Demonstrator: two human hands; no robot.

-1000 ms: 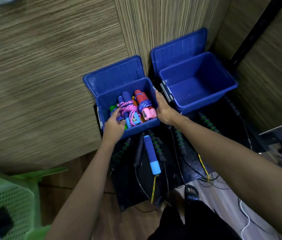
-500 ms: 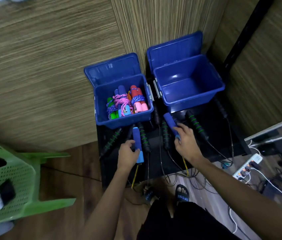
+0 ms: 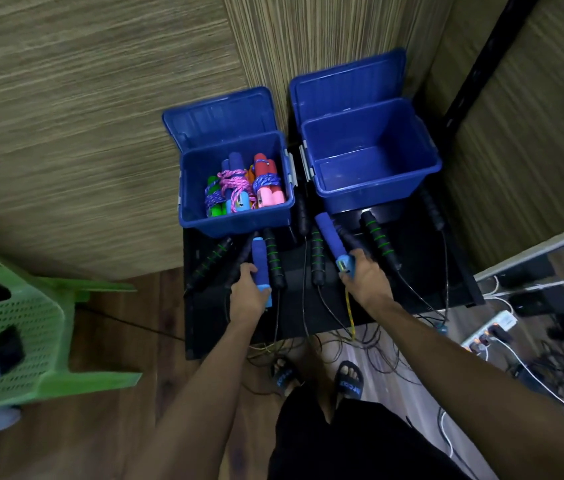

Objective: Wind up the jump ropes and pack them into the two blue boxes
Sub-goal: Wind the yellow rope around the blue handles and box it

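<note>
Two blue boxes stand open on a black table. The left box point(image 3: 190, 188) holds several wound jump ropes point(image 3: 239, 188) with coloured handles. The right box point(image 3: 429, 157) shows only its bare floor. My left hand point(image 3: 247, 294) grips one blue foam handle point(image 3: 259, 259) just in front of the left box. My right hand point(image 3: 365, 278) grips the other blue handle point(image 3: 329, 233) in front of the right box. A yellow cord point(image 3: 350, 311) hangs from it over the table's near edge. Several black handles with green rings point(image 3: 379, 242) lie around both hands.
The black table point(image 3: 422, 282) carries loose black cords that spill over its front edge onto the floor. A green plastic chair point(image 3: 21, 327) lies at the left. A power strip point(image 3: 490, 329) and cables sit at the right. Wood-pattern walls stand behind the boxes.
One second ago both hands held the left box's front rim. They came back to the table and each took hold of a blue foam handle.
</note>
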